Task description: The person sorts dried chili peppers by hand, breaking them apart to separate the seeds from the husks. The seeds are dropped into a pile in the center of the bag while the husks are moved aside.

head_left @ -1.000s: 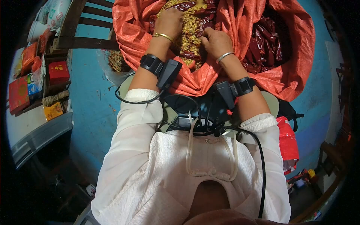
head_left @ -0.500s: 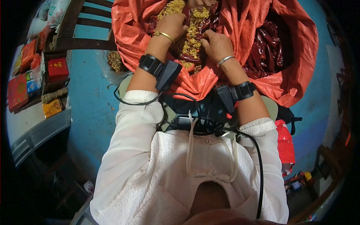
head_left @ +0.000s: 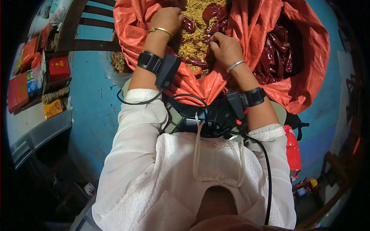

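My left hand (head_left: 166,20) is over the left side of an open red woven sack (head_left: 133,42), its fingers curled beside a dried red chili (head_left: 188,24). What its fingertips may hold is hidden. Yellow chili seeds (head_left: 192,42) cover much of the sack's contents, with more dark red chilies (head_left: 216,15) among them. On the other side of the seeds, my right hand (head_left: 227,51) has its fingers bent inward near the sack's right fold. Anything between those fingers is too hidden to name.
Glossy dried red chilies (head_left: 279,50) fill another red sack opening (head_left: 314,57) at the right. A clear plastic bag (head_left: 110,71) of brown bits lies on the blue floor (head_left: 90,115). Wooden slats (head_left: 86,45) stand at upper left, near a shelf with a red box (head_left: 59,68).
My left hand has moved up and to the left, uncovering more seeds and a chili. My right hand has shifted slightly right and down. Another hand at the top edge is gone from view.
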`<state>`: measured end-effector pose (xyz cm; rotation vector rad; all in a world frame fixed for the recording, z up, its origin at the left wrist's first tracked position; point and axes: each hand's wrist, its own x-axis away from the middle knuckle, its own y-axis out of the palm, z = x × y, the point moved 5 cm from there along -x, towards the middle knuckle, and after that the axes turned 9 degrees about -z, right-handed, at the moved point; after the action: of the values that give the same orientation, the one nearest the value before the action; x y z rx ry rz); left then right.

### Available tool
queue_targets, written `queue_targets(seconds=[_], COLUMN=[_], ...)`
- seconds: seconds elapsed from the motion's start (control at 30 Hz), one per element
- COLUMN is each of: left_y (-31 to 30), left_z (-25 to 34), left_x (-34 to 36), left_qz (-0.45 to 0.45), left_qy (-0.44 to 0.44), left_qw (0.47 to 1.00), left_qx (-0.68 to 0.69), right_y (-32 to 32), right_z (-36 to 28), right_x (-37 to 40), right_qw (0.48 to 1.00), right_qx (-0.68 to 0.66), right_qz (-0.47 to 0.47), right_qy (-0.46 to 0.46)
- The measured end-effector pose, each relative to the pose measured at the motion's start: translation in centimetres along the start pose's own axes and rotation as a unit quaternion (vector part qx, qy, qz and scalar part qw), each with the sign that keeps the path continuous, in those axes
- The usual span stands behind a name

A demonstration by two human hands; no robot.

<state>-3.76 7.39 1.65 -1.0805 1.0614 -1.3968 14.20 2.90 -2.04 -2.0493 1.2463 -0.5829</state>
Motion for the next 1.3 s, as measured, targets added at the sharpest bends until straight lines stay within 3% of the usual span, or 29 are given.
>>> queue_targets(seconds=[0.17, 0.3, 0.4, 0.53, 0.6, 0.67, 0.7, 0.73, 0.83, 1.0, 1.23, 1.3], left_y=[2.9, 1.4, 1.7, 3.0, 3.3, 2.5, 2.5, 1.2, 0.9, 1.0, 0.9, 0.9], left_z=[3.2, 2.5, 2.4, 5.6, 4.9, 3.0, 2.2, 2.3, 1.0, -0.8, -1.0, -0.9], left_x=[0.2, 1.2, 0.8, 2.7, 2.7, 2.3, 2.1, 3.1, 3.5, 4.0, 4.6, 4.4], left_qz=[-0.054, 0.019, -0.029, 0.017, -0.013, 0.033, -0.024, 0.049, 0.059, 0.024, 0.018, -0.033], left_qy=[0.197, 0.115, 0.116, 0.316, 0.294, 0.199, 0.14, 0.184, 0.201, 0.131, 0.132, 0.082], left_qw=[0.979, 0.986, 0.991, 0.948, 0.955, 0.963, 0.975, 0.968, 0.967, 0.982, 0.98, 0.985], left_qx=[0.027, -0.116, -0.061, -0.029, -0.049, -0.181, -0.17, -0.162, -0.144, -0.137, -0.146, -0.151], right_y=[-0.5, -0.8, -1.1, -0.9, -0.9, -0.9, -1.0, -1.0, -1.3, -1.6, -1.4, -1.4], right_z=[0.3, 0.3, 0.0, -0.1, -0.3, -0.2, -0.2, -0.2, -0.5, -0.7, -0.7, -0.9], right_x=[-0.1, 0.0, 0.1, 0.2, 0.4, 0.5, 0.7, 0.9, 1.5, 2.4, 3.2, 3.3], right_qw=[0.998, 0.998, 0.998, 0.999, 0.999, 0.999, 0.998, 0.998, 0.997, 0.998, 0.997, 0.997], right_qx=[-0.047, -0.034, -0.018, -0.011, -0.019, -0.015, -0.01, -0.009, -0.018, -0.021, -0.048, -0.042], right_qz=[0.042, 0.055, 0.056, 0.045, 0.043, 0.049, 0.052, 0.054, 0.061, 0.049, 0.058, 0.055], right_qy=[-0.008, -0.023, -0.021, -0.015, -0.014, -0.017, -0.021, -0.021, -0.032, -0.016, -0.024, -0.023])
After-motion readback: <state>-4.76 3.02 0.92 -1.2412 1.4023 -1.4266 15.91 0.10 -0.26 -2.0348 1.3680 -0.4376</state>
